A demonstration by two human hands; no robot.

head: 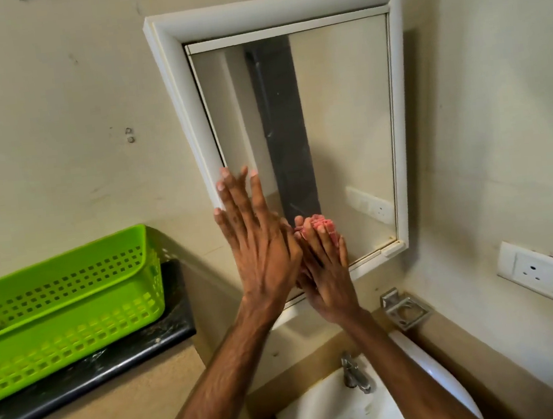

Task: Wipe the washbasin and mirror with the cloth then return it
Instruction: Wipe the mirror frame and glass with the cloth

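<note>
A white-framed mirror hangs on the wall above the white washbasin. My left hand lies flat with fingers spread on the mirror's lower left corner, over frame and glass. Beside it, my right hand presses a bunched pink cloth against the lower part of the glass with fairly straight fingers. Only the cloth's top edge shows past the fingertips; the hand hides the remainder.
A green perforated basket stands on a black counter to the left. A steel tap sits at the basin's back, a metal holder is fixed above it, and a white socket panel is on the right wall.
</note>
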